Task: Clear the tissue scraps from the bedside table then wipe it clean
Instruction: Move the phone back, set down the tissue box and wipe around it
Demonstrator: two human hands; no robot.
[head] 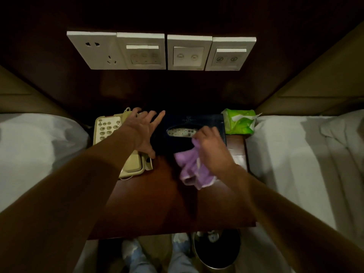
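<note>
**Bedside table: item count**

One table (157, 203). One telephone (110, 131). One dark tissue box (197, 120). One green wet-wipe pack (239, 122). One purple cloth (192, 170). Four white wall plates (189, 52). Two beds (295, 154). One waste bin (216, 253). Two hands (141, 131).

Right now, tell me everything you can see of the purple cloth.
The purple cloth is soft, fuzzy-looking fabric with a paler edge trim, crumpled and bunched rather than folded. The right hand grips its upper part, and the rest trails toward the viewer over the dark wooden bedside table. Its top end meets the near edge of the dark tissue box. The left hand does not touch it.
</note>
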